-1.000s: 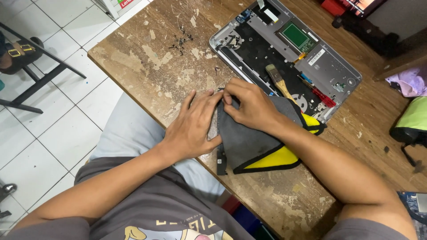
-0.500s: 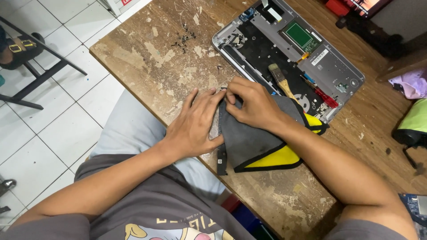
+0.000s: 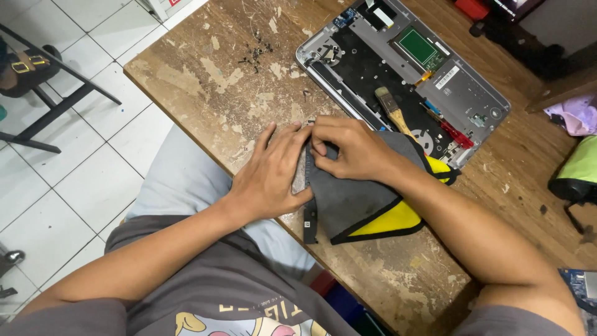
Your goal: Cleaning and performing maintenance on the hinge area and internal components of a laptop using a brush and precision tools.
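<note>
Closest in: grey T-shirt point(image 3: 205, 292) with a cartoon print, pale grey shorts point(image 3: 186, 180) over the knee just below the left hand. Both forearms reaching forward over the near edge of a worn, paint-flecked wooden table point(image 3: 205, 81).

Left hand point(image 3: 270, 177) lying flat, fingers spread, pressing down on the left edge of a dark grey cloth point(image 3: 348, 202) trimmed in yellow; a thin dark strip, seemingly a laptop part point(image 3: 309, 218), poking out from beneath that cloth just below the left thumb. Right hand point(image 3: 348, 149) touching the left fingertips, curled, thumb and forefinger pinching at the cloth's top corner; impossible to tell what small piece, if any, sits inside the pinch. Cloth spreading out under the right wrist and away to the right of it.

Just beyond the right hand: small paintbrush point(image 3: 390, 107), pale bristles up, handle running down behind the knuckles. Under it, an opened silver laptop base point(image 3: 460, 93), green circuit board point(image 3: 421, 48) showing, well past both hands. Further left, beyond the left fingertips, scattered tiny black screws point(image 3: 256, 53). White tiled floor point(image 3: 81, 168) far left of the left arm, dark stool leg point(image 3: 59, 93) there.
</note>
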